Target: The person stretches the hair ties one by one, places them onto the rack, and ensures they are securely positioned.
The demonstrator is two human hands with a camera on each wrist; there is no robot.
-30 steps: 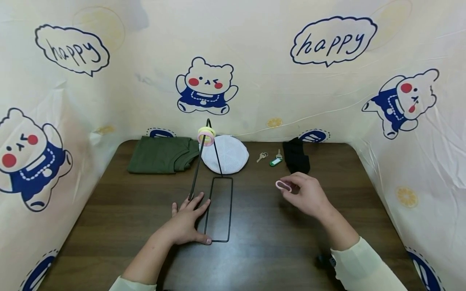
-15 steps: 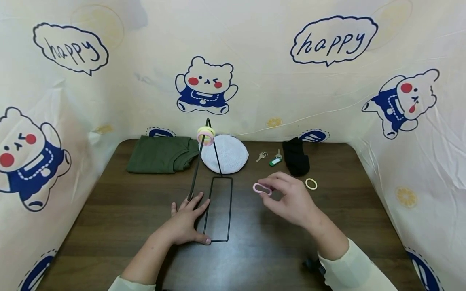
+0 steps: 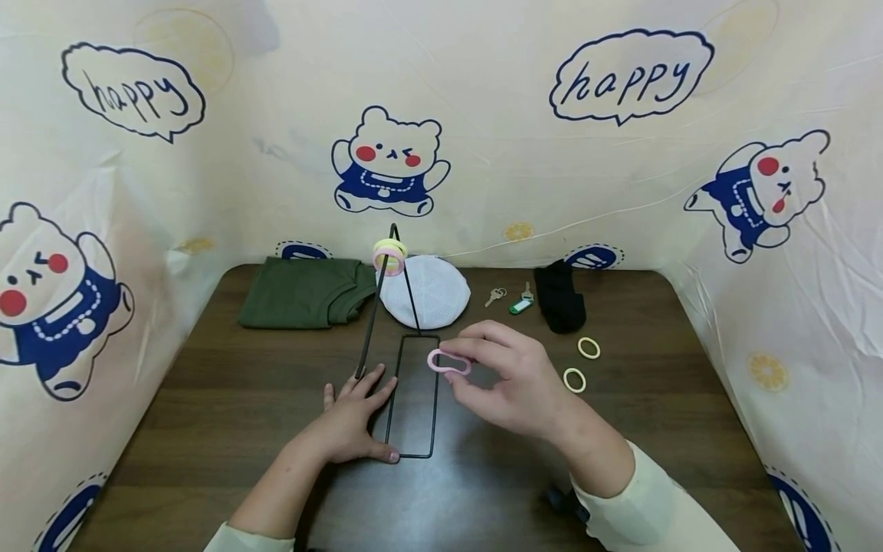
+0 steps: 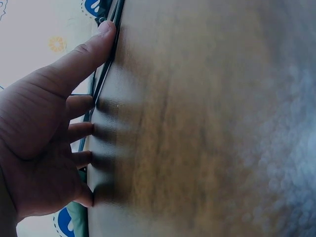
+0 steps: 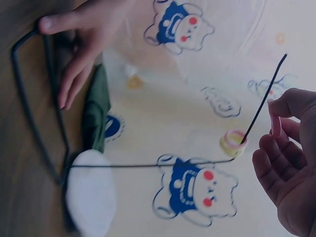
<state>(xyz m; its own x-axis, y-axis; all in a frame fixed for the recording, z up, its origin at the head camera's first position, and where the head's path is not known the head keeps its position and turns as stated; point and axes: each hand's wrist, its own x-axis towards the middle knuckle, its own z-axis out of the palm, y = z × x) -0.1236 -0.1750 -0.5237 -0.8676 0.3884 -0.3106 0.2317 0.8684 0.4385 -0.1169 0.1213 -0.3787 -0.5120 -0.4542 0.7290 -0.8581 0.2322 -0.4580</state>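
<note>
My right hand [image 3: 513, 376] pinches a pink hair tie [image 3: 450, 362], squeezed into a flat loop between thumb and fingertips. It is in the air over the base of a black wire stand [image 3: 436, 414]. A yellow hair tie and a pink one [image 3: 391, 259] hang together on the stand's arm, at the bend in the right wrist view. Fingers spread, my left hand [image 3: 355, 422] rests on the left bar of the stand's rectangular base. In the left wrist view its thumb [image 4: 104, 30] lies along the bar and the fingertips touch the table.
Two pale yellow hair ties [image 3: 589, 348] lie at the right. Along the back are folded dark green cloth [image 3: 303, 295], a white knitted cap [image 3: 434, 295], a small key [image 3: 495, 297], a green-tagged key [image 3: 522, 303] and a black sock [image 3: 561, 297]. A printed curtain surrounds the table.
My right hand has moved left with the pink hair tie, from near the black sock to over the stand's base, uncovering two yellow hair ties. The left hand has stayed put.
</note>
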